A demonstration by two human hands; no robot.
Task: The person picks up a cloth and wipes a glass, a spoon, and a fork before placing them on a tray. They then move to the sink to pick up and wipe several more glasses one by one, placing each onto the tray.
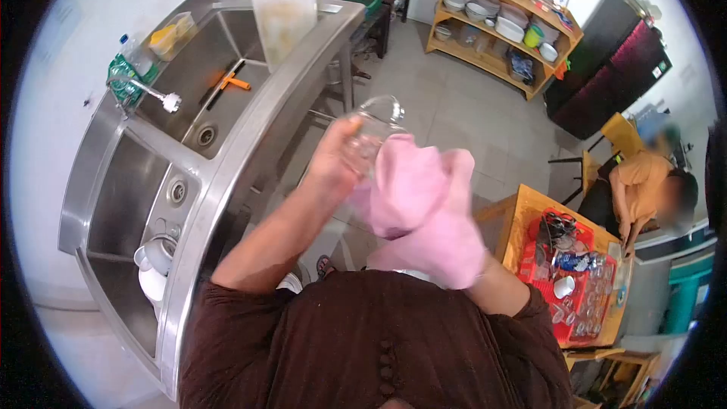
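My left hand (338,153) is wrapped round a clear glass (382,110), held up in front of my chest with its rounded end pointing away from me. A pink cloth (413,189) lies against the near side of the glass and hangs in loose folds. My right hand is hidden under this cloth; only its wrist (485,282) shows below the folds. The cloth bunches round those covered fingers and meets the glass beside my left hand.
On the left runs a steel double sink (227,125) with white dishes (154,273), a squeegee (227,85) and a white cutting board (284,23). At right, a red tray (541,257) of glassware stands on a wooden table (509,220); a person (644,182) sits beyond. Behind is a dish shelf (485,57).
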